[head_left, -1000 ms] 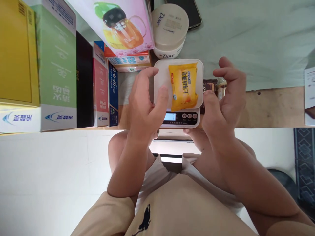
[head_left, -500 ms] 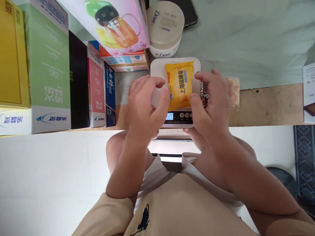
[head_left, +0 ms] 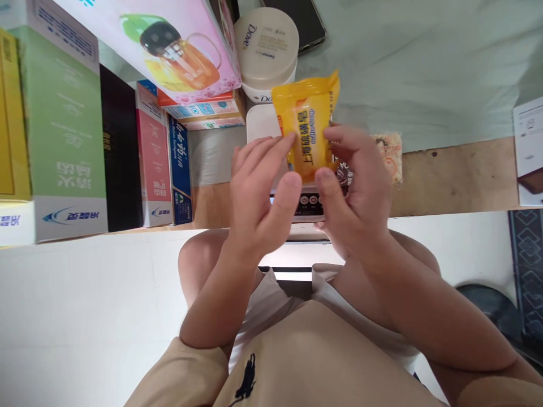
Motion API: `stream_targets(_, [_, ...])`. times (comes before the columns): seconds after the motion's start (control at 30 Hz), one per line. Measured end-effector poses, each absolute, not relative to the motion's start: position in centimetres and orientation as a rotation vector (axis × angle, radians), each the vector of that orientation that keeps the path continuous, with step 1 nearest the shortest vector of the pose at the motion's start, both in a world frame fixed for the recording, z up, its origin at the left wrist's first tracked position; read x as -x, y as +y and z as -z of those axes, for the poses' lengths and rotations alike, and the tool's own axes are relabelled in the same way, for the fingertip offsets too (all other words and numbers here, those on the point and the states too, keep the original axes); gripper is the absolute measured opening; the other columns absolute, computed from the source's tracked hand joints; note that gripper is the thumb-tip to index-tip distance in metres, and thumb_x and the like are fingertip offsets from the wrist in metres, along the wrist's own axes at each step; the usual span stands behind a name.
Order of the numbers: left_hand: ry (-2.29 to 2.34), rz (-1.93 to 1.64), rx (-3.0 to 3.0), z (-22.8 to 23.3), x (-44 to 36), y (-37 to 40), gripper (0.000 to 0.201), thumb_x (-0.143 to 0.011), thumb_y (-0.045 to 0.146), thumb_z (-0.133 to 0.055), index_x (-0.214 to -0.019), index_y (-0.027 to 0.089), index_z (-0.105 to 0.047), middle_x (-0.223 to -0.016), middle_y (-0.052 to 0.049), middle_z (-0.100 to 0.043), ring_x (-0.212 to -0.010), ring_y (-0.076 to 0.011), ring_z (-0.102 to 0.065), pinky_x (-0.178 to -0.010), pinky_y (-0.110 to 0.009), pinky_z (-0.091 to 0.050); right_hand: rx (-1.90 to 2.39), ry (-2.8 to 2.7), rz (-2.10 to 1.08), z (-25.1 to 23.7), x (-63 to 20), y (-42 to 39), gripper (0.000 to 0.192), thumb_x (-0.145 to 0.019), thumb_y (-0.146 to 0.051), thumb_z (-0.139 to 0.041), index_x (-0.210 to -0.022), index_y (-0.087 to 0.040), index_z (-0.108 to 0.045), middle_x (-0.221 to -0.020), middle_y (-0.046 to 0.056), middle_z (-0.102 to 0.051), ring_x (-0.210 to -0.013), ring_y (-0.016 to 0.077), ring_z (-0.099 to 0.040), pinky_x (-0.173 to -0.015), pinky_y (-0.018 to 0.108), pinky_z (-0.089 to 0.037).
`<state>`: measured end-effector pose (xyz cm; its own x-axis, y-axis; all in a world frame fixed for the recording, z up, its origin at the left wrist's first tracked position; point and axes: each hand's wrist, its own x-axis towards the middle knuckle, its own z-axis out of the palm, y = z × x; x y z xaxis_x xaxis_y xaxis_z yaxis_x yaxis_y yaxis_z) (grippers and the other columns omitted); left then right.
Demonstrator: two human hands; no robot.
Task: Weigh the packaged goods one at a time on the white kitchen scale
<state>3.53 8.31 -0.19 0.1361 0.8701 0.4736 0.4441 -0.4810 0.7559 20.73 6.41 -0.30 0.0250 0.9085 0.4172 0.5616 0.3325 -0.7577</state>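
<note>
Yellow soap packet [head_left: 309, 125]: sealed wrapper, blue and white print, held upright and tilted slightly, clear of the scale beneath it. Its lower half sits inside the grip; its crimped top edge stands free above the fingers.

Right hand [head_left: 355, 189]: grip closed on the yellow soap packet, thumb at the packet's lower front, fingers curled round its right edge.

Left hand [head_left: 258, 192]: grip loose and fairly wide, fingertips touching the packet's left edge, thumb just below its lower corner; whether it bears any weight cannot be told.

White kitchen scale [head_left: 261, 121]: directly under the grip, platform bare where visible, button panel showing between the two thumbs.

Cream jar [head_left: 265, 53]: beyond the grip, just past the packet's top left corner.

Dark phone [head_left: 307, 25]: farther beyond, beside the jar.

Upright boxes [head_left: 155, 161]: row to the left of the grip, with a pink box [head_left: 169, 51] lying across their tops.

Small snack packet [head_left: 392, 152]: right of the grip, on the desk [head_left: 458, 175], partly hidden by the right hand.
</note>
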Motion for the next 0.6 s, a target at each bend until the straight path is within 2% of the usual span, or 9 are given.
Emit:
stream_targets(0.07, [1.194,-1.223,-2.028,-0.2,-4.0,7.9,0.057,-0.115,0.064,-0.040,-0.142,0.029,-0.075,-0.143,-0.009,-0.082,-0.141,-0.0328,-0.072,-0.129,-0.057,-0.046,1.315,-1.526,-0.527,-0.1,-21.3,6.6,0.026,-0.111,-0.049,-0.056,-0.129,-0.031,-0.061,-0.131,0.007,-0.071,-0.112,0.0226,-0.076,-0.093,0.043,-0.067])
stream_targets(0.17, [1.155,-1.121,-2.048,-0.7,-4.4,7.5,0.063,-0.116,0.065,-0.031,-0.148,0.030,-0.072,-0.150,-0.008,-0.079,-0.150,-0.0332,-0.067,-0.135,-0.060,-0.041,1.271,-1.432,-0.437,-0.2,-22.7,7.3,0.015,-0.107,-0.031,-0.059,-0.121,-0.028,-0.061,-0.119,0.003,-0.065,-0.087,0.0120,-0.066,-0.078,0.033,-0.060])
stream_targets(0.27, [1.181,-1.132,-2.084,-0.8,-4.2,7.6,0.059,-0.118,0.059,-0.029,-0.151,0.031,-0.069,-0.153,-0.006,-0.077,-0.151,-0.0314,-0.066,-0.136,-0.058,-0.042,1.244,-1.421,-0.265,0.3,-25.1,8.2,0.029,-0.096,-0.013,-0.056,-0.120,-0.024,-0.066,-0.115,0.004,-0.067,-0.087,0.0102,-0.062,-0.073,0.029,-0.053])
stream_targets(0.37, [1.154,-1.161,-2.164,-0.3,-3.7,8.2,0.047,-0.113,0.054,-0.046,-0.153,0.036,-0.065,-0.151,-0.004,-0.077,-0.147,-0.0291,-0.067,-0.133,-0.054,-0.049,1.389,-1.454,-0.184,1.1,-27.5,8.7,0.036,-0.089,-0.015,-0.057,-0.121,-0.024,-0.069,-0.115,0.006,-0.070,-0.085,0.0122,-0.063,-0.068,0.029,-0.051])
stream_targets(0.43, [1.161,-1.167,-2.159,0.3,-3.4,8.7,0.049,-0.111,0.062,-0.047,-0.154,0.043,-0.061,-0.150,-0.001,-0.076,-0.146,-0.0290,-0.068,-0.133,-0.057,-0.048,1.553,-1.478,-0.183,1.4,-28.4,8.7,0.036,-0.091,-0.018,-0.056,-0.122,-0.025,-0.072,-0.117,0.007,-0.073,-0.084,0.0137,-0.065,-0.070,0.032,-0.054])
stream_targets(0.5, [1.188,-1.173,-2.115,0.8,-3.2,9.0,0.051,-0.112,0.067,-0.039,-0.154,0.047,-0.060,-0.149,0.000,-0.076,-0.145,-0.0303,-0.068,-0.135,-0.062,-0.045,1.665,-1.504,-0.167,1.5,-28.5,8.5,0.034,-0.094,-0.019,-0.054,-0.118,-0.024,-0.077,-0.115,0.009,-0.074,-0.096,0.0177,-0.072,-0.081,0.037,-0.061])
stream_targets(0.6, [1.151,-1.175,-2.099,1.0,-3.1,9.1,0.049,-0.113,0.062,-0.042,-0.154,0.044,-0.061,-0.147,-0.002,-0.076,-0.143,-0.0313,-0.068,-0.132,-0.064,-0.046,1.696,-1.531,-0.125,1.4,-27.9,8.4,0.035,-0.094,-0.017,-0.054,-0.112,-0.021,-0.084,-0.110,0.011,-0.074,-0.114,0.0212,-0.075,-0.094,0.041,-0.063])
